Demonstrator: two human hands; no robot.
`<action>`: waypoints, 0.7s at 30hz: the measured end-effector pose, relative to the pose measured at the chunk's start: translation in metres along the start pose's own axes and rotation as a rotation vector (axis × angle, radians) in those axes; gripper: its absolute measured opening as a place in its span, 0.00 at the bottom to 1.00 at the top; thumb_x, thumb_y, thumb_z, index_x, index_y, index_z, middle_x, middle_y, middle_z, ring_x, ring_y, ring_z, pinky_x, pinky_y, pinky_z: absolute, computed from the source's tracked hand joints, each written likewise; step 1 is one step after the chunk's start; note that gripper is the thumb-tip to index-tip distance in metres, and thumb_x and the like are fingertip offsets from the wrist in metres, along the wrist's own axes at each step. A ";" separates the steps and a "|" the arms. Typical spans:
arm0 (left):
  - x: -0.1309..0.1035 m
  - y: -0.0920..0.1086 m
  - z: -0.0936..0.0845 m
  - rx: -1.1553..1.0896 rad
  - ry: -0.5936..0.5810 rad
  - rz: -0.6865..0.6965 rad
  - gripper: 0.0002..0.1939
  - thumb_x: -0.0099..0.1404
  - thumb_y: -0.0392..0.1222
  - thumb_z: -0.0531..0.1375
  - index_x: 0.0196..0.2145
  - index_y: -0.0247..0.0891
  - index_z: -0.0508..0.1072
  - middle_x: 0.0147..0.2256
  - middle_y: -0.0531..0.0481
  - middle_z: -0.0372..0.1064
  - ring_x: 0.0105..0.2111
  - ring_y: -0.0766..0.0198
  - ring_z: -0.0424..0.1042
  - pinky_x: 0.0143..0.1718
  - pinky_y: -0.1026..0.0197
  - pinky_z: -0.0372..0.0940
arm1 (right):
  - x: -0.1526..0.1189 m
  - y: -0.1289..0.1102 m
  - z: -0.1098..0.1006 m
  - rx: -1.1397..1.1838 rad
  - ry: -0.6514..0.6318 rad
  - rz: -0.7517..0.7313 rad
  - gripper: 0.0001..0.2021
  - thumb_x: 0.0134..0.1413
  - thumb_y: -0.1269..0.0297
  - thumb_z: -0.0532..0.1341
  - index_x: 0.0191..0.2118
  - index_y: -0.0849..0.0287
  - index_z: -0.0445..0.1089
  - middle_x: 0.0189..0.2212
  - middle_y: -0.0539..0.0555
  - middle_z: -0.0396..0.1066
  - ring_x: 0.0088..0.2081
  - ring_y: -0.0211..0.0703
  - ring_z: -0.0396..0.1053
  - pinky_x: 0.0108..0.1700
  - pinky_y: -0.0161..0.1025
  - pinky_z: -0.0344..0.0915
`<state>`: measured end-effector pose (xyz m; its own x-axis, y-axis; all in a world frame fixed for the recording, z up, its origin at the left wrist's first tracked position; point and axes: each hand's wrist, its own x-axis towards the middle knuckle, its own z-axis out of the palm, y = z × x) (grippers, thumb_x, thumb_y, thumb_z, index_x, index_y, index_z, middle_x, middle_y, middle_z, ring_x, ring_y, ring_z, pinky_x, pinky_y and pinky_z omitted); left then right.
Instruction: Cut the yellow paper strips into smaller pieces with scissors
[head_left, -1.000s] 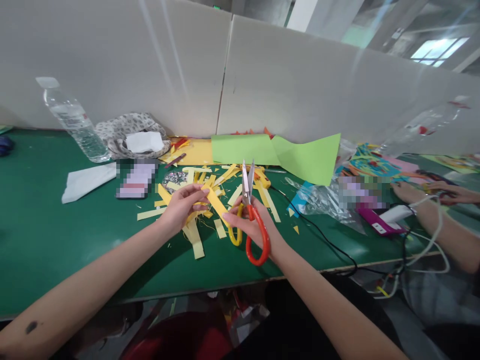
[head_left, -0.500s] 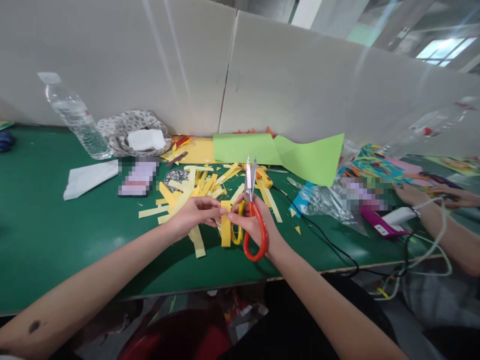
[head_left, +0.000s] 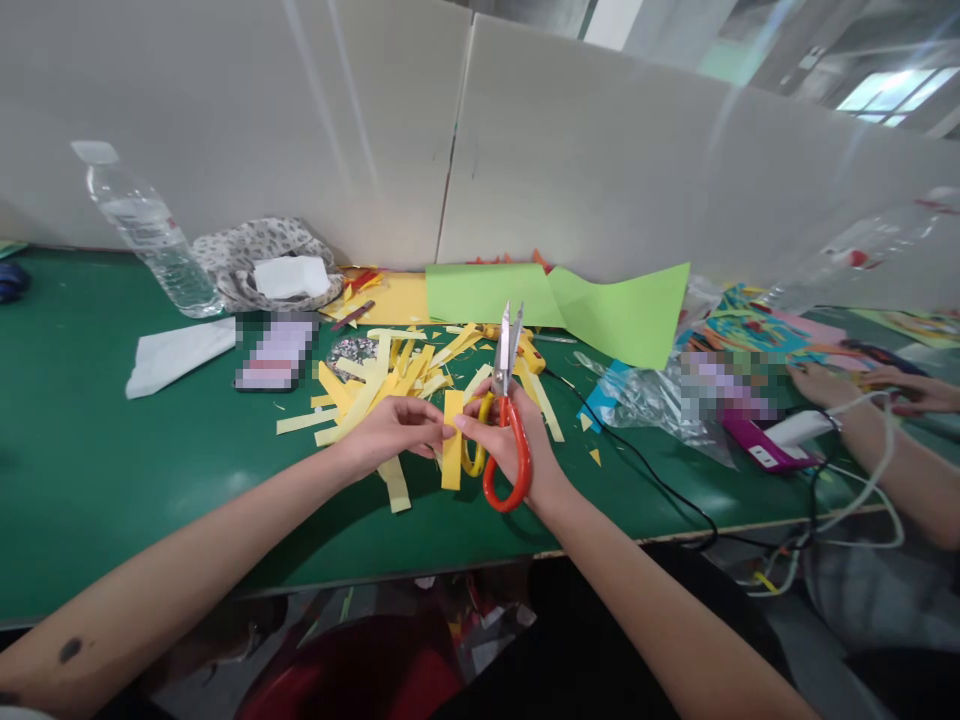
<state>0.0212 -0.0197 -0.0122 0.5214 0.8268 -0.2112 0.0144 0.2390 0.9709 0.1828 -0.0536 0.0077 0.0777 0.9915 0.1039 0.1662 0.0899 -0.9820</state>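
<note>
My left hand [head_left: 394, 432] pinches the left edge of a short yellow paper strip [head_left: 451, 468], which hangs upright above the table. On the strip's other side, the thumb of my right hand [head_left: 538, 462] touches its edge. Scissors [head_left: 503, 350] with one red and one yellow handle rest in my right hand, blades pointing up and slightly apart. Under and behind both hands lies a loose heap of yellow paper strips [head_left: 409, 375]. Part of the yellow handle is hidden by my fingers.
Green card [head_left: 495, 297] leans along the partition behind the heap. A yellow tool [head_left: 534, 358] trails a black cable rightward. To the left are a phone [head_left: 277, 355], white tissue [head_left: 180, 355] and a water bottle [head_left: 154, 235]. Another person's hands [head_left: 825, 390] are at the right.
The yellow strip looks straighter and stands slightly higher between my fingers. The scissors have shifted and tilted a little to the right at their tips.
</note>
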 end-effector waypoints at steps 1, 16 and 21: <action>0.000 0.000 0.000 -0.002 0.008 0.005 0.10 0.49 0.44 0.67 0.26 0.36 0.73 0.22 0.52 0.71 0.24 0.69 0.71 0.30 0.66 0.68 | 0.000 0.000 0.000 -0.019 0.003 -0.009 0.16 0.38 0.64 0.64 0.34 0.53 0.59 0.23 0.44 0.66 0.27 0.39 0.68 0.35 0.42 0.67; 0.005 0.001 -0.009 -0.261 0.340 0.311 0.13 0.48 0.44 0.68 0.28 0.36 0.71 0.25 0.54 0.72 0.26 0.69 0.71 0.31 0.66 0.68 | -0.012 0.003 -0.004 -0.993 -0.013 -0.508 0.25 0.43 0.43 0.61 0.41 0.57 0.62 0.34 0.57 0.68 0.37 0.51 0.67 0.36 0.45 0.63; 0.004 -0.002 -0.007 -0.281 0.337 0.339 0.13 0.48 0.44 0.67 0.29 0.36 0.71 0.29 0.52 0.74 0.28 0.67 0.73 0.31 0.65 0.68 | -0.012 0.005 -0.001 -1.004 0.015 -0.519 0.26 0.42 0.40 0.61 0.40 0.57 0.62 0.35 0.58 0.69 0.37 0.51 0.68 0.35 0.44 0.63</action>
<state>0.0169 -0.0131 -0.0154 0.1548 0.9872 0.0389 -0.3588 0.0195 0.9332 0.1835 -0.0648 0.0022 -0.2201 0.8542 0.4711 0.8957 0.3683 -0.2492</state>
